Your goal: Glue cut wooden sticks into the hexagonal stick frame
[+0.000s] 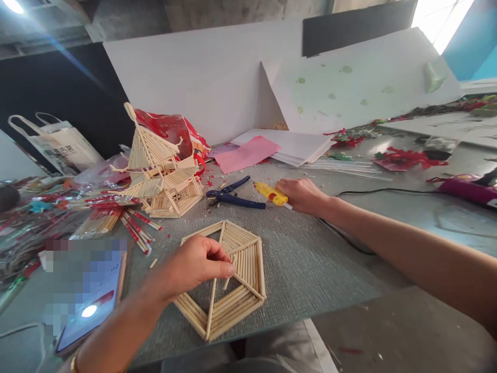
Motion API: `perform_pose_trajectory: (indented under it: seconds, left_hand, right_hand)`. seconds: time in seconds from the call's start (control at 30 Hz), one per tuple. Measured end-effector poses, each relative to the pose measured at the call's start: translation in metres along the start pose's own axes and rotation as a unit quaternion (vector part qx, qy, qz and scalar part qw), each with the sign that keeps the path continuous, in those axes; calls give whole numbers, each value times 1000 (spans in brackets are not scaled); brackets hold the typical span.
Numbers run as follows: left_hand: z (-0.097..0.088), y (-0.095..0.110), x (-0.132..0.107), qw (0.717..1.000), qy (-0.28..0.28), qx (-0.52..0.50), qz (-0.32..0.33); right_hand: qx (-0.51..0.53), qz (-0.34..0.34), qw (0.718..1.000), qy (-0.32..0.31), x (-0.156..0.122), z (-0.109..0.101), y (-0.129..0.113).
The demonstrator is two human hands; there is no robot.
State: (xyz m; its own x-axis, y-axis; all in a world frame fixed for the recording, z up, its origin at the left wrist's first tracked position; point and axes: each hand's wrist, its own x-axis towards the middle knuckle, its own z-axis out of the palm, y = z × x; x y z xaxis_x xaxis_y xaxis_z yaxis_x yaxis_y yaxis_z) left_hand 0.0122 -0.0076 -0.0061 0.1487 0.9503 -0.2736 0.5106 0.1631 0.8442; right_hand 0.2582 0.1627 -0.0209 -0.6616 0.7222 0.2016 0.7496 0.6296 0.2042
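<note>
My left hand (200,264) is over a flat polygonal frame (248,259) of pale wooden sticks. Its thumb and forefinger are pinched on a short wooden stick (227,283), near the frame's centre. Some wedges of the frame are filled with rows of sticks; part of its left side is hidden by the hand. Farther back, my right hand (301,196) is closed around a yellow glue gun (272,194), which lies low at the tabletop with a white glue stick showing at its rear. Blue-handled pliers (240,199) lie just left of the glue gun.
A pagoda-like stick model (163,181) stands back left, before a red bag (171,129). Bundled sticks (135,230) and a phone (93,300) are at left. Pink paper (248,154) and white boards (291,145) lie behind. A black cable (349,243) passes beneath my right forearm.
</note>
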Motion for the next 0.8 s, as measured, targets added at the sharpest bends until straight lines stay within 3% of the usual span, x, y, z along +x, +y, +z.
perform_pose_trajectory:
  seconds: [0.13,0.37,0.8]
  left_hand:
    - [-2,-3,4,993,-24,117,-13]
    - [-5,1,8,978,-65,198,-31]
    - [-2,8,9,963,-85,257,4]
  right_hand:
    - [14,-14,1000,14,-3,-2,-1]
    - [21,-21,1000,5,-1,1,2]
    - [31,-26,999,-11,0,-1,0]
